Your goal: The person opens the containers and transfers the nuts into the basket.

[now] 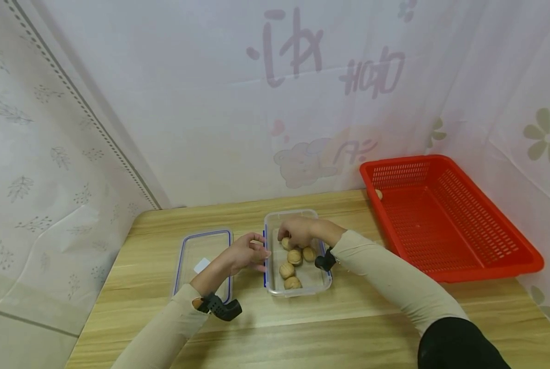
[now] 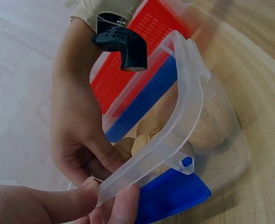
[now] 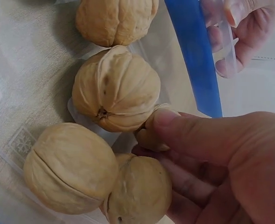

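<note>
A clear plastic container (image 1: 298, 293) with blue side clips stands on the table, holding several walnuts (image 1: 294, 257). On its left side, my left hand (image 1: 247, 252) pinches the rim (image 2: 142, 161) between thumb and fingers. My right hand (image 1: 300, 230) reaches down inside the container near its far end. In the right wrist view, the right thumb and fingers pinch a walnut (image 3: 149, 136), mostly hidden behind the thumb and a larger walnut (image 3: 116, 91). Another walnut (image 3: 140, 189) sits against the right fingers.
To the left, a clear lid (image 1: 212, 248) with a blue seal lies flat on the wooden table (image 1: 275, 338). A red perforated basket (image 1: 487, 272) occupies the right side, with a walnut (image 1: 379, 194) at its far left corner. A printed curtain (image 1: 201, 128) hangs behind.
</note>
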Action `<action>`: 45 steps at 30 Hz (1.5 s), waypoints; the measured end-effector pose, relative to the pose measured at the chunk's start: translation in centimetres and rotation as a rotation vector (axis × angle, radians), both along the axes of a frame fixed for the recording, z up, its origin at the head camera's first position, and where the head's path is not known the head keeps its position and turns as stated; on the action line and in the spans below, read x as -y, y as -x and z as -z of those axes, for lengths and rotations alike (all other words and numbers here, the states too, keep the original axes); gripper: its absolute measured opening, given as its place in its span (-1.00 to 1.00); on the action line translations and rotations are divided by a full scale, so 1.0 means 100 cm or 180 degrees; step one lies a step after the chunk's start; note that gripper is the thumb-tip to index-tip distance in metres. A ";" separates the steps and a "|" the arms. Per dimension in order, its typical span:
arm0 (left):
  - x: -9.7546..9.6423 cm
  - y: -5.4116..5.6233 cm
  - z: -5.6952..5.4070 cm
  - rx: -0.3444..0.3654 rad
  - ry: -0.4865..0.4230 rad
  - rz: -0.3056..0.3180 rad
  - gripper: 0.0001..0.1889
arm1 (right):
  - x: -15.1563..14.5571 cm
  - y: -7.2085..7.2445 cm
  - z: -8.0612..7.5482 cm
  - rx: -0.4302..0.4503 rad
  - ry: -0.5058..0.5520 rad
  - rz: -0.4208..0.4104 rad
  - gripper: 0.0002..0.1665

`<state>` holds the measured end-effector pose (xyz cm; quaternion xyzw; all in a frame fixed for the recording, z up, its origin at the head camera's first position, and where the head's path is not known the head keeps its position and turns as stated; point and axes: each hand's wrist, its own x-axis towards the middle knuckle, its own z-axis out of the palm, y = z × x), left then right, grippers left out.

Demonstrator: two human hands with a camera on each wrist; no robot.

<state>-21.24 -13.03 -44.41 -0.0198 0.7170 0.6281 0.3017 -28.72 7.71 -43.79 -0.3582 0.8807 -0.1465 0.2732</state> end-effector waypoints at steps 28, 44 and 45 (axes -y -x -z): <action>0.002 0.003 0.002 0.0086 -0.0042 -0.0059 -0.56 | -0.008 0.003 -0.014 -0.0305 0.1010 -0.0130 -0.58; 0.001 0.002 0.002 0.0100 -0.0040 -0.0036 -0.53 | -0.029 -0.002 -0.036 -0.0030 0.1439 0.0080 -0.60; 0.001 0.002 0.002 0.0101 -0.0039 -0.0039 -0.53 | -0.031 -0.002 -0.038 -0.0003 0.1462 0.0114 -0.61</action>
